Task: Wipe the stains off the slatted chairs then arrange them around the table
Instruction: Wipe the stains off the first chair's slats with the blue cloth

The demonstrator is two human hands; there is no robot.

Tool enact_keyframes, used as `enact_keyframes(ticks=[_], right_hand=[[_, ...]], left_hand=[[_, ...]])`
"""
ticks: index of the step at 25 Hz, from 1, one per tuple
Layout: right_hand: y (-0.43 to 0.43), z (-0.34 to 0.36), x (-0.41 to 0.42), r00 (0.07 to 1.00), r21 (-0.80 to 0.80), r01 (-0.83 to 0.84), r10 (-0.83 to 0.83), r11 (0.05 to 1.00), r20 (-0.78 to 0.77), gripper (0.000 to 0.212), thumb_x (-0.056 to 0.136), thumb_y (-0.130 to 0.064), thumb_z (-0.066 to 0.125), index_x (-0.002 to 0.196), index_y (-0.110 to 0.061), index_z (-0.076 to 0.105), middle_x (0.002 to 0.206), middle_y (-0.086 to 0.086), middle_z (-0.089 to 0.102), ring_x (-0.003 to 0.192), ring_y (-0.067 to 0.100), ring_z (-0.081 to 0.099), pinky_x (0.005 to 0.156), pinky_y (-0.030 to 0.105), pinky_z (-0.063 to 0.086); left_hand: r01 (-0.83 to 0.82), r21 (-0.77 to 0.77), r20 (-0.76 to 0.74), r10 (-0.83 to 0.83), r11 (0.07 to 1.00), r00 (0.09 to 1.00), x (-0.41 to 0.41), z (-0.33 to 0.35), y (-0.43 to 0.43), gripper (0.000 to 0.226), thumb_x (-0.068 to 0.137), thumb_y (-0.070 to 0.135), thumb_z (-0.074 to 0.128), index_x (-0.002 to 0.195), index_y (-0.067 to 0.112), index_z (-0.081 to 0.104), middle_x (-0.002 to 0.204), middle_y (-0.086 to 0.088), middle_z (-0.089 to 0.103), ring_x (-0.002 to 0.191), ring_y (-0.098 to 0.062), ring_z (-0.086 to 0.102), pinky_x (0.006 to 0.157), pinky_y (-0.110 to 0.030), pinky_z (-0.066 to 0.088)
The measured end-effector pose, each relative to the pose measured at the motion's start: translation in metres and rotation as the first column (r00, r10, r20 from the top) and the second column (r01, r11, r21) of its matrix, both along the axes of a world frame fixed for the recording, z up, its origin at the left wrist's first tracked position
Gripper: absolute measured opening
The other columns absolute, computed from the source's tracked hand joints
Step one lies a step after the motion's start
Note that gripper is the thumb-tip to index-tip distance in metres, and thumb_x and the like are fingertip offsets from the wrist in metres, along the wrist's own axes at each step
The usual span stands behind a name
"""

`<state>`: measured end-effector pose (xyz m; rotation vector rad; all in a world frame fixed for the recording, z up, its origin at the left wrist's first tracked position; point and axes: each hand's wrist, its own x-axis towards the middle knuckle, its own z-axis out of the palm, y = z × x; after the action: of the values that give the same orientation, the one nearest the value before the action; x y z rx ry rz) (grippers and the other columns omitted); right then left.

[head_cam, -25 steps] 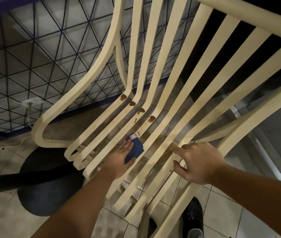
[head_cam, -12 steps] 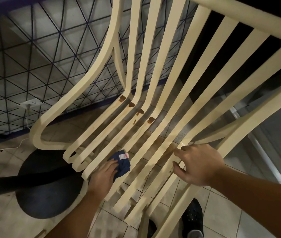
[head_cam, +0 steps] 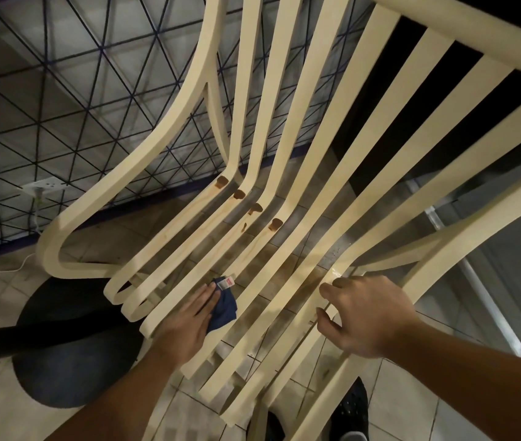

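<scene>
A cream slatted chair (head_cam: 313, 128) fills the view, seen from above its seat. Brown rust stains (head_cam: 254, 208) mark several slats where the seat bends into the back. My left hand (head_cam: 186, 319) presses a dark blue cloth (head_cam: 224, 305) with a white-and-red tag flat against the front seat slats, fingers straight. My right hand (head_cam: 367, 316) grips a seat slat on the chair's right side, fingers curled around it.
A black round table base (head_cam: 71, 367) and its dark post lie on the tiled floor at left. A wire mesh fence (head_cam: 78, 90) runs behind the chair. A white power strip (head_cam: 43, 186) hangs by the fence. My black shoe (head_cam: 350, 409) is below the seat.
My left hand slid the cloth down toward the front of the seat slats, then a little back up. My right hand stayed on its slat.
</scene>
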<state>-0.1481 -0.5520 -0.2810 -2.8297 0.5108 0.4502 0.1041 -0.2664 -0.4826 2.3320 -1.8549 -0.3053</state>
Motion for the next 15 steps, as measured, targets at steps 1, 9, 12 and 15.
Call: enact_keyframes(ticks=[1, 9, 12, 15], right_hand=[[0.0, 0.0, 0.0, 1.0, 0.003, -0.002, 0.002, 1.0, -0.007, 0.057, 0.094, -0.064, 0.022, 0.126, -0.027, 0.054, 0.086, -0.007, 0.061, 0.076, 0.014, 0.061, 0.07, 0.029, 0.054], [0.0, 0.001, 0.001, 0.999, 0.018, -0.008, 0.009, 1.0, -0.043, 0.058, 0.095, -0.064, 0.022, 0.129, -0.027, 0.051, 0.094, -0.005, 0.063, 0.083, 0.015, 0.063, 0.074, 0.03, 0.056], [0.0, 0.004, 0.002, 0.999, 0.019, -0.013, 0.014, 1.0, -0.051, 0.056, 0.095, -0.064, 0.022, 0.124, -0.027, 0.054, 0.088, -0.005, 0.06, 0.08, 0.016, 0.063, 0.072, 0.031, 0.056], [-0.001, 0.008, 0.003, 0.999, 0.009, -0.022, 0.023, 1.0, -0.05, 0.055, 0.095, -0.062, 0.022, 0.117, -0.025, 0.057, 0.082, -0.006, 0.056, 0.075, 0.017, 0.06, 0.07, 0.03, 0.054]], left_hand=[[0.026, 0.053, 0.035, -0.028, 0.998, 0.999, 0.001, -0.002, -0.005, 0.061, 0.098, 0.027, 0.057, 0.153, 0.007, 0.041, 0.161, -0.009, 0.039, 0.148, -0.025, 0.039, 0.118, -0.046, 0.039], [0.005, 0.168, -0.1, 0.012, 0.986, 0.995, -0.004, -0.007, -0.102, 0.077, 0.094, 0.021, 0.072, 0.159, 0.013, 0.031, 0.159, -0.006, 0.044, 0.15, -0.027, 0.035, 0.118, -0.05, 0.039], [-0.076, 0.259, -0.13, 0.113, 0.963, 0.985, -0.012, -0.009, -0.156, 0.082, 0.099, 0.017, 0.061, 0.163, 0.019, 0.01, 0.168, -0.003, 0.026, 0.155, -0.029, 0.022, 0.123, -0.049, 0.028], [-0.078, 0.37, -0.019, 0.091, 0.926, 0.996, -0.014, -0.008, -0.183, 0.085, 0.104, 0.029, 0.051, 0.162, 0.019, -0.01, 0.172, 0.0, 0.002, 0.158, -0.029, 0.009, 0.126, -0.046, 0.018]])
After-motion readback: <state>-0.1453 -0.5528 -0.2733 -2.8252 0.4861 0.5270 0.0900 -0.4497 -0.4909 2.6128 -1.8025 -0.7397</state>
